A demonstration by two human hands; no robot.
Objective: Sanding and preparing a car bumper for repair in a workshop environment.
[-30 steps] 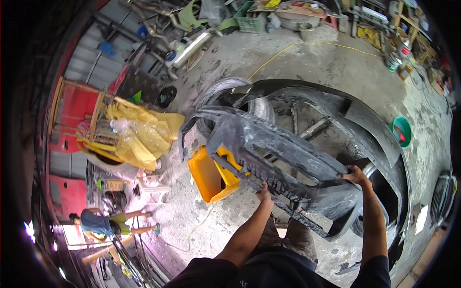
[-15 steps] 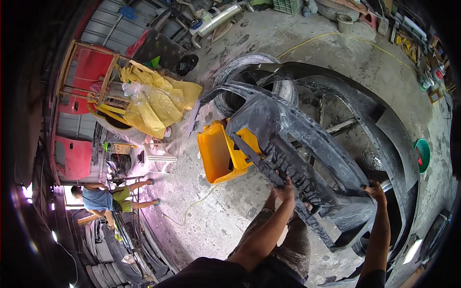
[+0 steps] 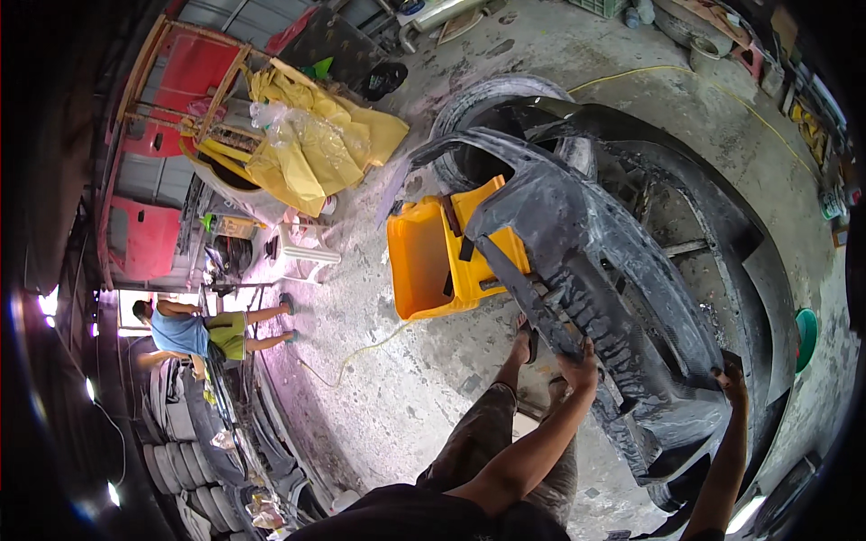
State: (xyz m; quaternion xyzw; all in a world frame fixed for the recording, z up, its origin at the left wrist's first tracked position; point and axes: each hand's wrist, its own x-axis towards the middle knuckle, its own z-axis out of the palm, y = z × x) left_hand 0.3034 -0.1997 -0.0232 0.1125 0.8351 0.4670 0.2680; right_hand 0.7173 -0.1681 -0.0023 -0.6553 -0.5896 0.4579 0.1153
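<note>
A scuffed grey-black car bumper (image 3: 622, 239) slants across the space in front of me, its far end over a tyre and its near end by my right arm. My left hand (image 3: 580, 365) is wrapped round its lower edge, near the ribbed middle section. At the opposite, near-right edge my right hand (image 3: 732, 382) grips it, the fingers partly hidden behind the rim. Beyond it a second black bumper (image 3: 762, 279) curves over the floor to the right. Left of the held bumper is a yellow plastic bin (image 3: 419, 261) with an open top.
The dusty tyre (image 3: 451, 113) lies under the bumpers' far end. A green basin (image 3: 806, 338) is at the far right. Yellow sheeting (image 3: 316, 149) covers a rack at left, near a white stool (image 3: 307, 252). Another person (image 3: 185, 329) stands at the left. A yellow hose (image 3: 631, 75) crosses the floor.
My view has shifted, so most things sit differently in it. Both hands keep their hold on the bumper, and its lower edge has swung a little. The person at left has moved their arms.
</note>
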